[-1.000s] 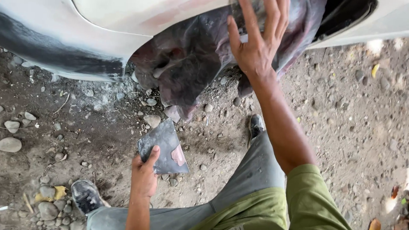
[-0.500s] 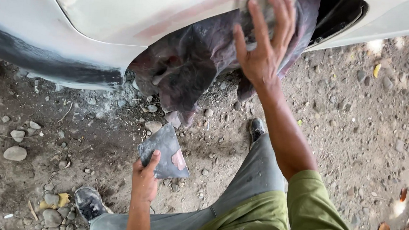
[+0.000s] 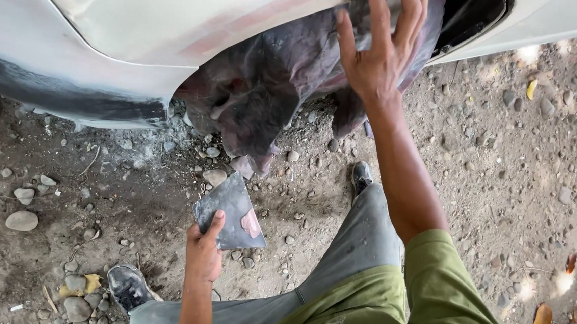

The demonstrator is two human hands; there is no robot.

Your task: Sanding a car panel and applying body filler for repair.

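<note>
White car body panel (image 3: 176, 19) fills the top, w/ dark plastic sheet (image 3: 274, 80) hanging in the wheel arch. Right hand (image 3: 381, 50) spread flat, fingers released, pressed on a pad (barely visible) at the panel edge. Left hand (image 3: 204, 251) grips grey spreader plate (image 3: 231, 212), pink filler on it, above gravel ground (image 3: 505, 163).

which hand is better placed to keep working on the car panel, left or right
Right, probably. The right hand is raised with fingers spread at the edge of the white car panel, above the wheel arch. The left hand is low, holding a flat grey board.
</note>
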